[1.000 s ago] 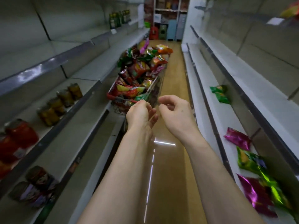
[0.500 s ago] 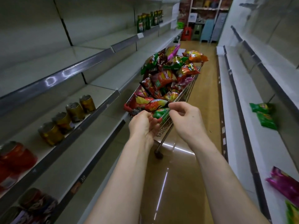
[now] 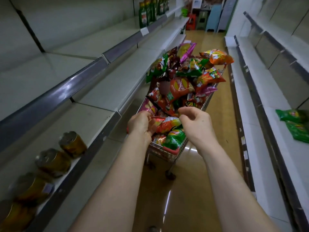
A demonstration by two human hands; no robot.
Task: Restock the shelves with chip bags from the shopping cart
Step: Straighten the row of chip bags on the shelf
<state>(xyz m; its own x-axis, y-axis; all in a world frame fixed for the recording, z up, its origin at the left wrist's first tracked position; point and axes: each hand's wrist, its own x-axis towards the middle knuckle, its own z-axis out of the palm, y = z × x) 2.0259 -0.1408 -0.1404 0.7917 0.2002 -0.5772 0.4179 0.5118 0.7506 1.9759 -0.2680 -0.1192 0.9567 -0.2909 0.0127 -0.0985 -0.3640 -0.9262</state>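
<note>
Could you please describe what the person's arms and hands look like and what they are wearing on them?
Both forearms are bare as far as the frame shows, with no sleeves in view. The left hand and right hand are ungloved, and no watch, bracelet or ring shows on the visible sides. The back of the right hand bears one small dark spot.

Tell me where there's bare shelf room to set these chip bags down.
Right shelf is bare beyond the green chip bags. Left shelf is bare past the gold cans; upper left shelf, up to the green bottles. The shopping cart is heaped full.
</note>
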